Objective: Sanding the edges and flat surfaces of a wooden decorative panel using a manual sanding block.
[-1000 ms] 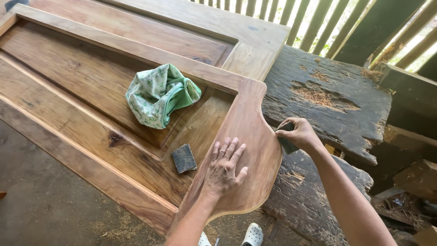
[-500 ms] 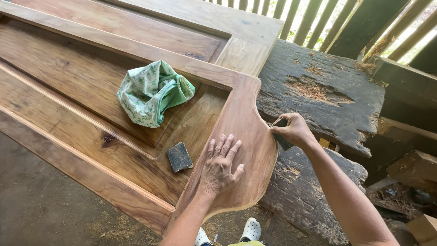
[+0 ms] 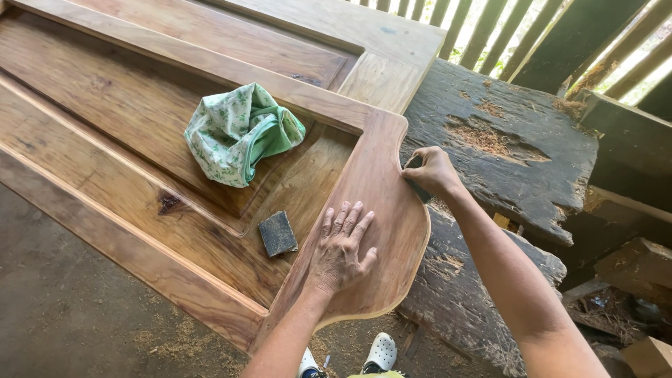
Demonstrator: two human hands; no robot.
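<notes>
Where curved, sandpaper lengthwise along edge.

Left hand flat on wooden panel, right hand with sandpaper at its edge.

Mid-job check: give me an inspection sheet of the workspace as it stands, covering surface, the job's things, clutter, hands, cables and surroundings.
Surface: large wooden panel with recessed fields and a curved end, lying across rough dark timber slabs.
Job's things: dark sanding piece in the right hand, pressed to the panel's curved edge; mostly hidden by the fingers.
Clutter: crumpled green-and-white cloth in a recess; dark sanding block lying loose near the left hand.
Hands: left hand flat, palm down on the curved end; right hand closed on the sanding piece.
Cables: nothing seen.
Surroundings: slatted wall with daylight behind, sawdust on the floor, wood offcuts at right, white shoes below.
</notes>
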